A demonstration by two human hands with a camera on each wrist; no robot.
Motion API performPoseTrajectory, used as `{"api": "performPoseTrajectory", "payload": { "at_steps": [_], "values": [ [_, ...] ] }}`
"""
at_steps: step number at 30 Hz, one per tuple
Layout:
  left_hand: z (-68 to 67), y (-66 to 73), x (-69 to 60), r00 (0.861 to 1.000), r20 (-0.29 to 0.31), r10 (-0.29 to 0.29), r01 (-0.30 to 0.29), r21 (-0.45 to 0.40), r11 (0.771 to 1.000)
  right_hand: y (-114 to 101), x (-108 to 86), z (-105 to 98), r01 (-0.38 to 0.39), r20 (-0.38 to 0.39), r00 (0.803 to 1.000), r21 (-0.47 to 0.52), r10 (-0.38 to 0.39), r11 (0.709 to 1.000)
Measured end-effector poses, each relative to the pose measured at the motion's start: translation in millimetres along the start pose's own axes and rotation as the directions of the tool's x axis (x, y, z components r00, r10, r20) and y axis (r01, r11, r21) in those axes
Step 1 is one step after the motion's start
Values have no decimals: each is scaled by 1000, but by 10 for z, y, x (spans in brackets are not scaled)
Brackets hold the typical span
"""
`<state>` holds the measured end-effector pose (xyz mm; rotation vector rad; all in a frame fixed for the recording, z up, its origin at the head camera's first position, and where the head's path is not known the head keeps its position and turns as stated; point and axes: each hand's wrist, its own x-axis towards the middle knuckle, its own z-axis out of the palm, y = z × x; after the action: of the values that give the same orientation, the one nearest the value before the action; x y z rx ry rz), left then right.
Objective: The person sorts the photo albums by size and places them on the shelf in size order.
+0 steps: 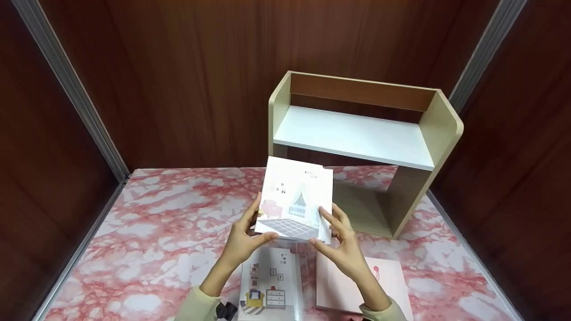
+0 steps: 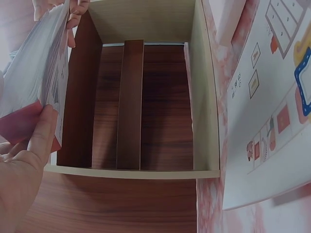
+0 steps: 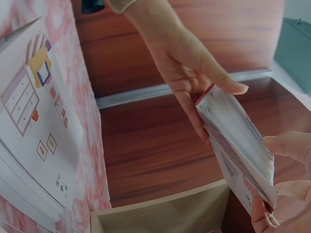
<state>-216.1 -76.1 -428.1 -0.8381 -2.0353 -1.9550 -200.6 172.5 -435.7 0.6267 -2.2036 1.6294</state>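
Note:
A pale illustrated book (image 1: 292,196) with a pink armchair and grey rug on its cover is held up between both hands, above the table and in front of the shelf. My left hand (image 1: 243,240) grips its left side, thumb on the lower edge of the cover. On the opposite side, my right hand (image 1: 343,240) holds the lower right corner, thumb and fingers on the front. A white layer sticks out along the right edge; whether it is a second book I cannot tell. Thick page edges and red at one end show on the book (image 3: 238,131) in the right wrist view.
A two-tier wooden shelf (image 1: 352,133) with a white upper board stands behind the hands. Below lie a stack with an illustrated white cover (image 1: 272,285) and, to its right, a pink book (image 1: 388,276). The table (image 1: 147,249) is pink marbled, with dark wooden walls around it.

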Motion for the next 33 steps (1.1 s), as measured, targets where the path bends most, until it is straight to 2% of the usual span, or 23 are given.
{"api": "performPoseTrajectory", "payload": {
  "at_steps": [8, 15, 18, 21, 28, 33],
  "values": [
    [0, 28, 10, 1000, -11, -19, 19, -5, 1000, -46, 27, -3, -1, -7, 1000, -25, 1, 1000],
    [-5, 34, 29, 1000, -12, -21, 21, -9, 1000, -329, 55, 7, 1, -5, 1000, -47, -2, 999],
    [-4, 34, 44, 1000, -7, -12, 12, -7, 1000, -375, 59, 0, -1, -5, 1000, -51, 1, 999],
    [-2, 33, 53, 1000, 3, -10, 10, -2, 1000, -343, 58, -9, 11, -9, 1000, -42, -11, 999],
    [-3, 54, 65, 1000, 7, -12, 12, 13, 1000, -74, 65, -25, 6, -6, 1000, -2, -6, 1000],
    [-3, 69, 98, 1000, 10, 4, -4, 8, 1000, -44, 80, -35, 16, -5, 1000, 19, -16, 1000]
  ]
}}
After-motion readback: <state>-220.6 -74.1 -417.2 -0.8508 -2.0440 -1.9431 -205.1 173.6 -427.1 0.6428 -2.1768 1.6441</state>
